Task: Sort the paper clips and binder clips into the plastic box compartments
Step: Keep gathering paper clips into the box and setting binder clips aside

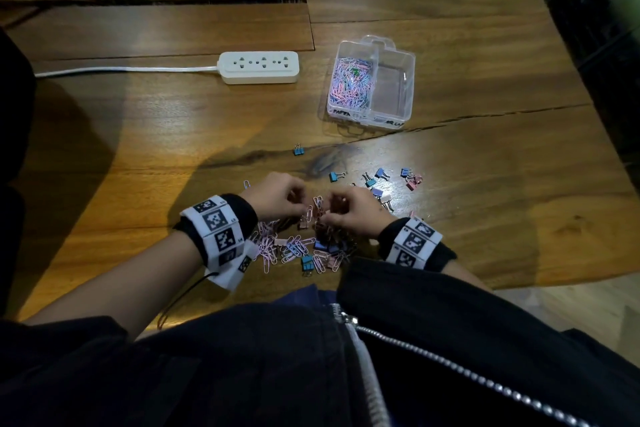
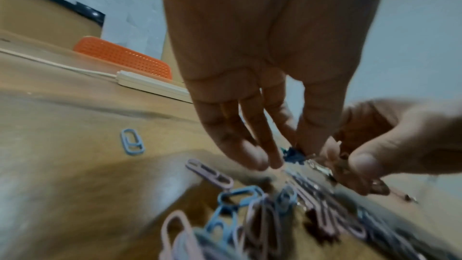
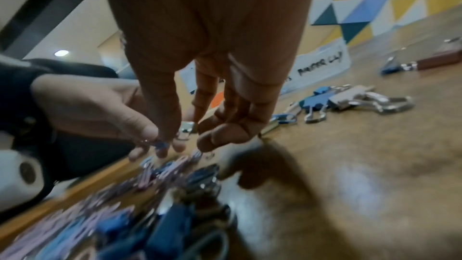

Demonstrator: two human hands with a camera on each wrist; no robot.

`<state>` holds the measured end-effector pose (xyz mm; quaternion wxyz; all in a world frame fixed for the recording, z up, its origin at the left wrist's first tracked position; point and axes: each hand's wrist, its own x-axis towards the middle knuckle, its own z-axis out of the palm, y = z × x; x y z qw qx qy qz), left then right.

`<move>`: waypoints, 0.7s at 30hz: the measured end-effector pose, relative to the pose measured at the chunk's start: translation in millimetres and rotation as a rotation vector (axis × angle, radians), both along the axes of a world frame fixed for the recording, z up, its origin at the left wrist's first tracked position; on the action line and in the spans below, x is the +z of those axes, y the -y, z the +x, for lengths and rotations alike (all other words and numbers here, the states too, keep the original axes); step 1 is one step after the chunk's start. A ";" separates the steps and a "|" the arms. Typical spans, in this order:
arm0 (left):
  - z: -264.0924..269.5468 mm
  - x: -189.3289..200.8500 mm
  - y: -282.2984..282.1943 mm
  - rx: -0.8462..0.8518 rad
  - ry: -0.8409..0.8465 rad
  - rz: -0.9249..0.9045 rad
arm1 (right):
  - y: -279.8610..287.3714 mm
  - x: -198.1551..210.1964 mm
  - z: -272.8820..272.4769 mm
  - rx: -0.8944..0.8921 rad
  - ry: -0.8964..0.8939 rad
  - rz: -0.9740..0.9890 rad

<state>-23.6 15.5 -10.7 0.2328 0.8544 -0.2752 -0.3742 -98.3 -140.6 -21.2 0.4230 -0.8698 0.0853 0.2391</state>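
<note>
A mixed pile of pastel paper clips (image 1: 291, 250) and binder clips (image 1: 306, 262) lies near the table's front edge. Both hands work over its far side, fingertips almost touching. My left hand (image 1: 302, 211) pinches a small blue binder clip (image 2: 293, 155) between thumb and forefinger. My right hand (image 1: 329, 216) pinches a pink binder clip (image 2: 331, 153) with silver handles. The clear plastic box (image 1: 408, 94) stands further back on the right; its left compartment holds many paper clips (image 1: 351, 83), and its right one looks bare. Loose binder clips (image 1: 375, 178) are scattered right of the hands.
A white power strip (image 1: 259, 66) with its cord lies at the back, left of the box. A lone blue binder clip (image 1: 298, 150) and a blue paper clip (image 2: 132, 141) sit apart from the pile. The table edge runs just below my wrists.
</note>
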 end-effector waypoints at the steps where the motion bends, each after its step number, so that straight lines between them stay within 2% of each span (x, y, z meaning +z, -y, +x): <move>1: 2.8 2.2 1.1 0.034 -0.029 -0.036 | 3.7 2.9 0.5 -0.062 0.024 0.035; 3: 7.5 6.2 3.2 0.057 -0.094 -0.068 | 11.2 6.3 2.8 -0.142 0.080 0.020; 6: 12.1 9.3 4.9 0.050 -0.179 -0.073 | 20.1 4.3 6.1 -0.147 0.121 -0.116; 9: 14.6 7.1 6.7 0.086 -0.109 -0.088 | 21.8 -0.2 4.5 -0.140 0.196 -0.232; 11: 16.4 5.2 11.5 0.138 0.042 -0.095 | 17.6 -2.2 0.6 -0.081 0.291 -0.341; 13: 18.4 3.1 15.4 0.186 0.147 -0.116 | 7.8 -4.0 -2.0 0.028 0.308 -0.345; 17: 16.0 0.8 11.9 0.131 0.151 -0.063 | -15.5 -10.9 -1.9 0.266 0.234 -0.324; 21: 10.1 6.8 -6.1 -0.043 0.139 0.089 | -24.9 -15.0 -0.1 0.329 0.230 -0.338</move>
